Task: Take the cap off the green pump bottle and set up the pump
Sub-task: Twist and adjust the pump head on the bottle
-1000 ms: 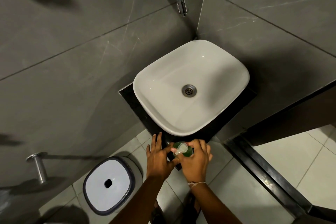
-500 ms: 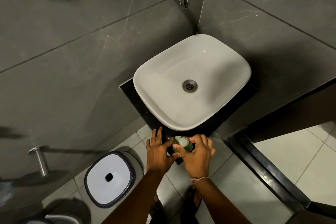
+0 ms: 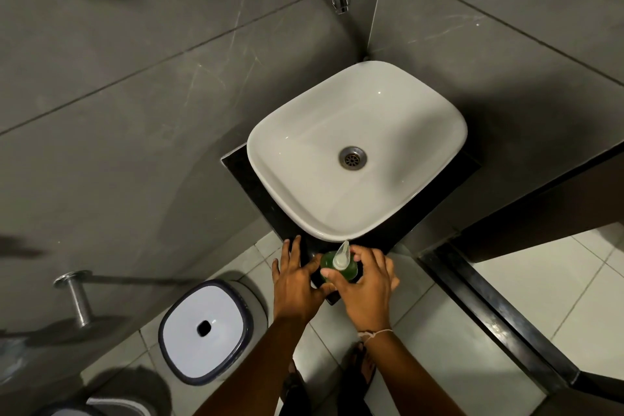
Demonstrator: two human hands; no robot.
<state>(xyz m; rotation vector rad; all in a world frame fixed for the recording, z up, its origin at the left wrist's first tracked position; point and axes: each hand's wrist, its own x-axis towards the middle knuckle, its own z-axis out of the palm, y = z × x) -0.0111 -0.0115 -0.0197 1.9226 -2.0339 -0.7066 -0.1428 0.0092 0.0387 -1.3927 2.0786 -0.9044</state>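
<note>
The bottle [image 3: 352, 269] stands on the near corner of the desk [image 3: 241, 170], just in front of the sink [image 3: 297, 152]. Its pump [image 3: 341, 255] has turned: the nozzle, earlier aimed toward the left hand [image 3: 292, 284], now aims at the sink. The right hand [image 3: 368, 290] grasps the bottle, fingers [image 3: 371, 257] curled round it; the left hand rests beside it, fingers straight. Likely the pump is being twisted into working position.

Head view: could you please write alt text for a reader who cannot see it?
A right hand grips a green pump bottle on a black counter before a white basin; the left hand lies open beside it. A lidded bin stands below.
</note>
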